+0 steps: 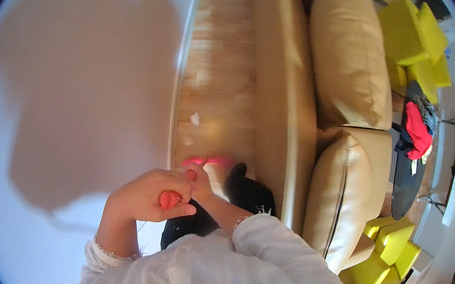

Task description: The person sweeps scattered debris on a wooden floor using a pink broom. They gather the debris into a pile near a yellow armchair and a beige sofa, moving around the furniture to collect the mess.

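Note:
My left hand point(147, 194) is closed around the top of a red-orange handle point(169, 200), its rounded end showing beside my thumb. Just beyond it my right hand point(201, 186) grips the same handle lower down, partly hidden by the left. Down at the floor lies a bright pink, blurred head point(210, 161), which looks like that of a broom; the shaft between is hidden by my hands. A small white scrap point(195, 119) rests on the wood floor point(221, 89) farther ahead, and a fainter pale bit lies nearer the pink head.
A white wall point(86, 102) with its baseboard runs along the left. The back of a tan leather sofa point(278, 97) bounds the narrow floor strip on the right. Past it stand yellow armchairs point(405, 36) and a dark oval table point(403, 195) holding red cloth point(418, 130).

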{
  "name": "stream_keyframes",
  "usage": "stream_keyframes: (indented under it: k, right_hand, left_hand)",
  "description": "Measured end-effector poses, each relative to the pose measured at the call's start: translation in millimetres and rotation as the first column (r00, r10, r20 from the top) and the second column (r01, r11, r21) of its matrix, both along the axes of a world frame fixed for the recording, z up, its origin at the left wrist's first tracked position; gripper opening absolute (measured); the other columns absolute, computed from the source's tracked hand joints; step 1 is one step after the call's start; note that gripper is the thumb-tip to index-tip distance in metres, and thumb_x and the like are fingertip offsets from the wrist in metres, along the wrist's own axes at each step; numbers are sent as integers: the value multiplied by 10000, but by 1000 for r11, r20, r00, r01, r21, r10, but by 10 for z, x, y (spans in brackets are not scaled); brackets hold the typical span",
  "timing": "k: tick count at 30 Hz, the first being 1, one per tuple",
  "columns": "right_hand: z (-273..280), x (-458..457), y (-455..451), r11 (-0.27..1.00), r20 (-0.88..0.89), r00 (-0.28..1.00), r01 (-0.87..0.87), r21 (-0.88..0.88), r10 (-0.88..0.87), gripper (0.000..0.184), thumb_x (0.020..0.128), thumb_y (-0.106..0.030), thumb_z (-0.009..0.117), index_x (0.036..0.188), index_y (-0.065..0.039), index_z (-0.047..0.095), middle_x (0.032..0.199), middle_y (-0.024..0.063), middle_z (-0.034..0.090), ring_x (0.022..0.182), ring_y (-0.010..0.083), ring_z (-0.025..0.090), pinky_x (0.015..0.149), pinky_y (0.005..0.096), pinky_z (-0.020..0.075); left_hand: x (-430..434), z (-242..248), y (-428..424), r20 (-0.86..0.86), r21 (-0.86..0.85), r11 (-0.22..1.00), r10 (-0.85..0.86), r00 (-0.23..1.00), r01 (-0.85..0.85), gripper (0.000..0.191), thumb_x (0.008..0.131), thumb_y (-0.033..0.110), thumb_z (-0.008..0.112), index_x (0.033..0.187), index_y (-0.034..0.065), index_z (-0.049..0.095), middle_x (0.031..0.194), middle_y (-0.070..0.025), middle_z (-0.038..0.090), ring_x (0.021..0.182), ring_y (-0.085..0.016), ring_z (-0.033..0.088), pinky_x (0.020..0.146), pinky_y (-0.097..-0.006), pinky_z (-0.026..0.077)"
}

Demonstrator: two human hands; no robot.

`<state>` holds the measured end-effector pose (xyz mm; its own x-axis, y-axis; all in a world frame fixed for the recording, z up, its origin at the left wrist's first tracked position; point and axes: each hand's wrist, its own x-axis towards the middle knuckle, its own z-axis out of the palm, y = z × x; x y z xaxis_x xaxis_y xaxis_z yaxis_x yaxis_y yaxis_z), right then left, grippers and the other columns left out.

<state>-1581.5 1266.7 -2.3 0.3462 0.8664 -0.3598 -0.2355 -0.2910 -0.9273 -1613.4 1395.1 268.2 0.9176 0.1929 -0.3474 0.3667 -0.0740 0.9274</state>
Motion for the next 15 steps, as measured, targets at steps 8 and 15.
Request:
stream_keyframes:
  k: [8,15]
  right_hand:
    - [191,-94,-66,999,65,997,34,-1,-34,224,640,56,688,705,-36,494,722,127,507,729,310,510,638,376,413]
    - [-87,357,784,975,192,975,70,212,-112,282,693,-42,739,768,-54,468,726,45,464,684,168,451,633,297,389]
  left_hand:
    - [-33,-81,158,39,-62,998,1,999,1,212,753,49,730,657,22,543,627,-83,548,616,-237,535,852,-423,484]
    - [200,-217,469,94,17,975,218,971,-220,244,708,47,765,711,13,523,669,-106,531,624,-272,492,609,-332,420]
